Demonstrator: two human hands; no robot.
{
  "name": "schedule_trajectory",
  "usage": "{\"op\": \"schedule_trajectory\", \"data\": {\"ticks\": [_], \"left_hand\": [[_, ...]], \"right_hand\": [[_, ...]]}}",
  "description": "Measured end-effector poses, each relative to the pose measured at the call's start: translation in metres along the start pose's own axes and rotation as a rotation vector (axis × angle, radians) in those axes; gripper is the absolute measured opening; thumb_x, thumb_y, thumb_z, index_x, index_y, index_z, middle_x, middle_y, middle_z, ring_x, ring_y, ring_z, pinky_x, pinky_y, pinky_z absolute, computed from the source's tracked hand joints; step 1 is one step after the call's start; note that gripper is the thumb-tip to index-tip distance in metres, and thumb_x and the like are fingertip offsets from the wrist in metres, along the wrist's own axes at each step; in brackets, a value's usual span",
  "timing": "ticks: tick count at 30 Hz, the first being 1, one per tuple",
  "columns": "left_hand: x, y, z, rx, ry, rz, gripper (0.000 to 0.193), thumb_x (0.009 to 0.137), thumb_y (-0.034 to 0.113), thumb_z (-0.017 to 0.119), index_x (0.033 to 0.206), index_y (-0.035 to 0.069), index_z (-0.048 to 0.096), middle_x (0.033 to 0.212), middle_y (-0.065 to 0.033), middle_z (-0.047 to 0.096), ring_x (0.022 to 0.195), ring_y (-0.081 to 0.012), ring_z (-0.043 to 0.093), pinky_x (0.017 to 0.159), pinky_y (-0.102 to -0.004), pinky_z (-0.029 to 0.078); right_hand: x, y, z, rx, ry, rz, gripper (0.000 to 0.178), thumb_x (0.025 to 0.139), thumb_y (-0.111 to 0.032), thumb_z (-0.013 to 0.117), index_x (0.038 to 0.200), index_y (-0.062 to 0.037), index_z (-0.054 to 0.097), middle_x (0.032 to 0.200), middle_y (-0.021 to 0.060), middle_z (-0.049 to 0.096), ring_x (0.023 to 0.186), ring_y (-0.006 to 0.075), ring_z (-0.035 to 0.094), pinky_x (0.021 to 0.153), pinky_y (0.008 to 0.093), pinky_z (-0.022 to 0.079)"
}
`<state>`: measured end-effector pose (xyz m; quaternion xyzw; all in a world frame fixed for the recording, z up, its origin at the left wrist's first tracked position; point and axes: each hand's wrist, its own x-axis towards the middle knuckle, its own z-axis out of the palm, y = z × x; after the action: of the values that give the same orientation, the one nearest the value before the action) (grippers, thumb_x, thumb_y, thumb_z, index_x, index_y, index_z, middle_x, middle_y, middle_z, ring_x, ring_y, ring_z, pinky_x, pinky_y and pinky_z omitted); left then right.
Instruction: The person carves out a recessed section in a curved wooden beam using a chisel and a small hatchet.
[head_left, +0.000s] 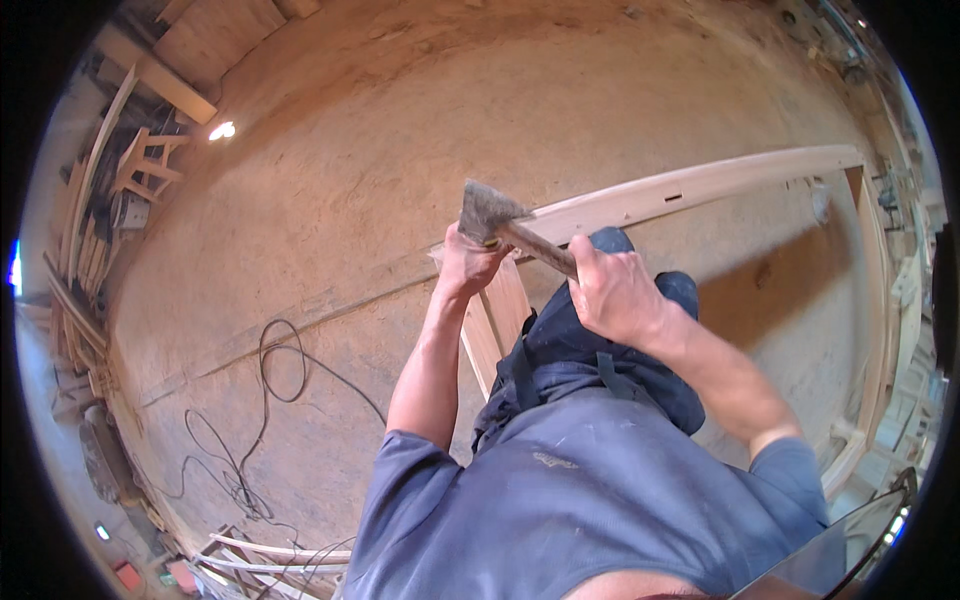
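Note:
My right hand (622, 292) is wrapped round the wooden handle of a hatchet (540, 248). Its broad, worn grey head points away from me, directly above my left hand (470, 264). The left fingers are curled closed. A small yellowish end shows between them and the hatchet head, but the rest of what they hold is hidden. Close by both hands is a pale wooden frame (640, 204), with a dark slot cut in its long rail. Another wooden part of it (508, 300) runs back beside my bent leg.
On the dusty floor to the left lies a looped dark cable (266, 400). A small wooden stool (150, 168) stands at the far left, near a stack of boards (92, 235). Wooden strips (270, 555) lie at the lower left. The frame's far side (880, 300) reaches along the right.

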<state>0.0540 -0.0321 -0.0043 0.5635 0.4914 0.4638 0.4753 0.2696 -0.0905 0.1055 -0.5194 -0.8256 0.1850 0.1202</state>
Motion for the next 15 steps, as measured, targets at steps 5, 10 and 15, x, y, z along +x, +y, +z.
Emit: {"op": "schedule_trajectory", "data": {"ticks": [5, 10, 15], "left_hand": [[-0.007, -0.010, -0.014, 0.046, -0.006, -0.114, 0.036, 0.079, 0.024, 0.093, 0.080, 0.007, 0.061, 0.073, 0.0023, 0.059, 0.070, -0.0087, 0.053, 0.063, -0.0288, 0.047], [0.001, -0.011, -0.007, 0.023, -0.038, -0.108, 0.025, 0.083, 0.012, 0.088, 0.080, 0.006, 0.064, 0.075, 0.0028, 0.064, 0.069, -0.0078, 0.058, 0.060, -0.0268, 0.048], [-0.013, -0.013, -0.014, 0.038, -0.047, -0.121, 0.021, 0.084, 0.009, 0.085, 0.098, 0.002, 0.070, 0.086, 0.0002, 0.071, 0.078, -0.0115, 0.065, 0.072, -0.0289, 0.055]], "right_hand": [[0.009, -0.035, -0.046, 0.156, 0.192, 0.005, 0.024, 0.088, -0.006, 0.067, 0.107, -0.0009, 0.053, 0.067, 0.0201, 0.064, 0.065, 0.0417, 0.068, 0.058, 0.0487, 0.055], [-0.001, -0.018, -0.019, 0.249, 0.434, -0.148, 0.026, 0.087, -0.003, 0.065, 0.109, 0.0015, 0.052, 0.071, 0.0185, 0.066, 0.065, 0.0385, 0.070, 0.057, 0.0485, 0.055], [0.002, -0.013, -0.019, 0.060, 0.062, 0.024, 0.027, 0.087, -0.006, 0.067, 0.106, 0.0011, 0.049, 0.068, 0.0221, 0.064, 0.067, 0.0469, 0.066, 0.058, 0.0533, 0.053]]}}
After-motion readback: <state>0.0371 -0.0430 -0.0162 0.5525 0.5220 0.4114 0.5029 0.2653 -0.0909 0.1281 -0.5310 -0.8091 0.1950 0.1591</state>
